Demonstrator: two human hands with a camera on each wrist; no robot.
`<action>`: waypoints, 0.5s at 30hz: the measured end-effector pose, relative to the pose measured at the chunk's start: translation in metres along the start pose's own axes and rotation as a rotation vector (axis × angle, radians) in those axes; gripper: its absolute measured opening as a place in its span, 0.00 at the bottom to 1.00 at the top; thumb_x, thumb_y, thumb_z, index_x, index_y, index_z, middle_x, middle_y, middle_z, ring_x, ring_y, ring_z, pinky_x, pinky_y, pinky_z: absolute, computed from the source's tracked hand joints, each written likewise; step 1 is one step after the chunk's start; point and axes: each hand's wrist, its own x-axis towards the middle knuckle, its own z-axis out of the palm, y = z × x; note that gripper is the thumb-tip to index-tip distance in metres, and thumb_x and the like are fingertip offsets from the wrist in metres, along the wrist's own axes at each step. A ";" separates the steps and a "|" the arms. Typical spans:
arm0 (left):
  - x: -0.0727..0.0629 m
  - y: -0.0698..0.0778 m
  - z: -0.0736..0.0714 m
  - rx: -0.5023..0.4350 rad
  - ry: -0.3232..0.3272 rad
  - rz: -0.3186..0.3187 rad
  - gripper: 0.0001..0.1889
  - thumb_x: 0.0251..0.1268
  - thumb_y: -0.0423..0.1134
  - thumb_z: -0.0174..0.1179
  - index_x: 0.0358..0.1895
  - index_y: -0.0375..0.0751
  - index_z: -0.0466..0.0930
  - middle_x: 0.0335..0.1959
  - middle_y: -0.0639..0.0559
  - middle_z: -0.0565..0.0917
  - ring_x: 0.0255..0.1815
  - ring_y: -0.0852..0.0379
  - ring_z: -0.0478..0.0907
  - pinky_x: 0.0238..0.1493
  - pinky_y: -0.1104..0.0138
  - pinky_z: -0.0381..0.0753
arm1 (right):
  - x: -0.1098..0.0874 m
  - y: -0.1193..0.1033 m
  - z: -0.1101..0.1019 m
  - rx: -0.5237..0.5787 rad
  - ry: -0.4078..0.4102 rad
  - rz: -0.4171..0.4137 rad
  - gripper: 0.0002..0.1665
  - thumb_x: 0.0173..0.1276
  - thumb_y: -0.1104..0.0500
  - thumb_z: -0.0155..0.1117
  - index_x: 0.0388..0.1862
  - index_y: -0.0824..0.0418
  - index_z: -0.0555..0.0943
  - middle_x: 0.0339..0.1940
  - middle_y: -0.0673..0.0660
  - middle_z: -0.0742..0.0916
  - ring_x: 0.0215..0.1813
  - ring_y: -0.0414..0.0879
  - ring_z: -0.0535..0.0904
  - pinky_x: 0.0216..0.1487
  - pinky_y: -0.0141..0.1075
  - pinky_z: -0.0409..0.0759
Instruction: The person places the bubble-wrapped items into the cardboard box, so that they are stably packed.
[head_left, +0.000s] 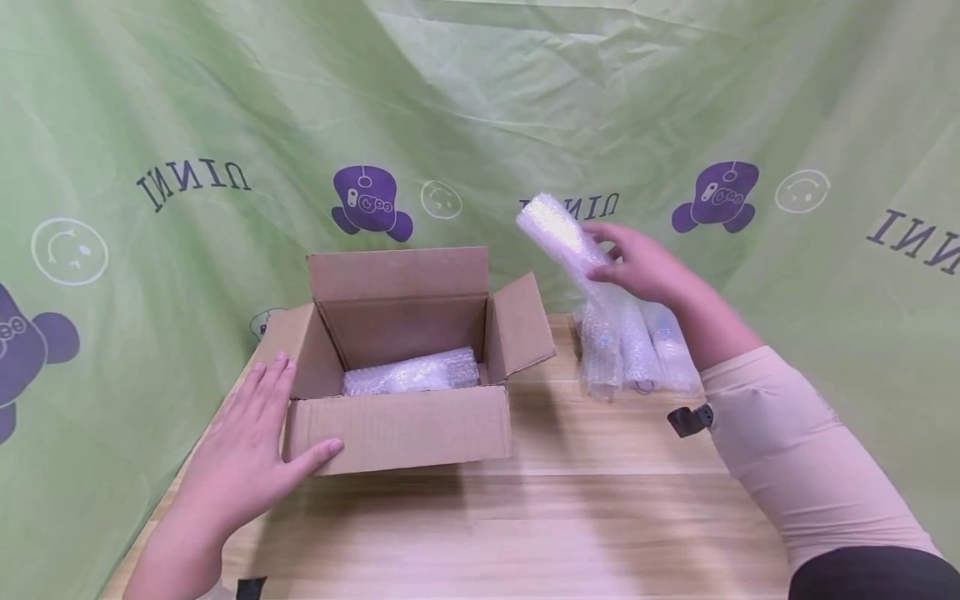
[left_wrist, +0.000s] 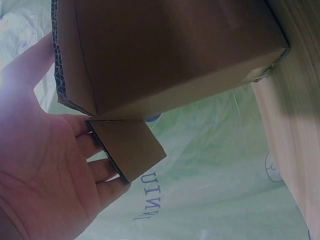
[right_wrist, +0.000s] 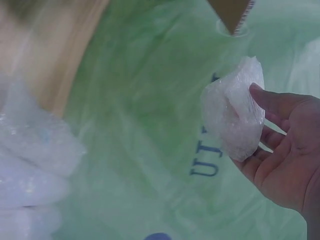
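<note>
My right hand point(head_left: 637, 262) grips a roll of bubble wrap point(head_left: 558, 233) in the air, above several similar bubble-wrapped rolls point(head_left: 637, 350) at the back right of the table. In the right wrist view, thumb and fingers hold that roll point(right_wrist: 235, 110) from its side. An open cardboard box point(head_left: 397, 429) stands left of centre, its flaps folded outward. Inside it lies another bubble-wrapped roll point(head_left: 412, 372). At the box's left front corner rests my left hand point(head_left: 240, 450), fingers straight along the left flap and thumb at the front flap. The left wrist view shows its fingers behind a flap point(left_wrist: 130, 147).
The wooden table point(head_left: 525, 533) runs under the box and rolls. Close behind it hangs a green curtain point(head_left: 480, 125) with purple figures and lettering. The box's right flap point(head_left: 521, 325) sticks out toward the rolls.
</note>
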 end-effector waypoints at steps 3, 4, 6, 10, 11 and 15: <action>0.000 0.000 0.000 0.001 -0.002 -0.001 0.57 0.59 0.71 0.57 0.80 0.39 0.40 0.81 0.43 0.45 0.81 0.41 0.39 0.81 0.59 0.31 | 0.002 -0.010 -0.005 -0.009 0.013 -0.028 0.43 0.67 0.62 0.65 0.78 0.56 0.59 0.73 0.65 0.69 0.64 0.64 0.72 0.61 0.59 0.74; 0.000 0.001 0.000 0.001 -0.002 -0.001 0.57 0.59 0.71 0.57 0.80 0.38 0.40 0.81 0.43 0.45 0.81 0.41 0.39 0.81 0.59 0.31 | 0.003 -0.013 -0.006 -0.012 0.014 -0.034 0.43 0.67 0.62 0.65 0.78 0.55 0.59 0.73 0.64 0.69 0.64 0.64 0.72 0.61 0.58 0.74; 0.000 0.001 0.000 0.002 -0.001 0.000 0.57 0.59 0.71 0.57 0.80 0.38 0.41 0.81 0.43 0.45 0.81 0.41 0.39 0.81 0.59 0.31 | 0.004 -0.020 -0.008 -0.019 0.011 -0.048 0.43 0.67 0.62 0.65 0.78 0.54 0.60 0.73 0.64 0.70 0.64 0.63 0.72 0.61 0.58 0.75; -0.001 0.001 0.000 0.003 0.002 0.001 0.57 0.58 0.71 0.57 0.79 0.38 0.41 0.81 0.43 0.46 0.81 0.41 0.40 0.81 0.59 0.32 | 0.009 -0.035 -0.012 -0.042 -0.004 -0.087 0.42 0.68 0.61 0.65 0.78 0.52 0.60 0.73 0.62 0.70 0.65 0.62 0.72 0.61 0.57 0.74; -0.001 0.001 0.000 0.002 0.003 0.001 0.57 0.58 0.71 0.57 0.79 0.38 0.41 0.81 0.43 0.46 0.81 0.41 0.40 0.81 0.59 0.32 | 0.010 -0.039 -0.012 -0.046 -0.008 -0.103 0.42 0.68 0.60 0.65 0.78 0.52 0.60 0.73 0.62 0.70 0.65 0.61 0.72 0.62 0.57 0.74; 0.000 0.000 0.000 0.003 0.005 0.000 0.57 0.58 0.71 0.57 0.80 0.39 0.41 0.81 0.43 0.46 0.81 0.41 0.40 0.81 0.58 0.32 | 0.014 -0.057 -0.014 -0.062 -0.019 -0.154 0.41 0.68 0.60 0.65 0.77 0.51 0.61 0.71 0.59 0.72 0.62 0.57 0.73 0.59 0.53 0.75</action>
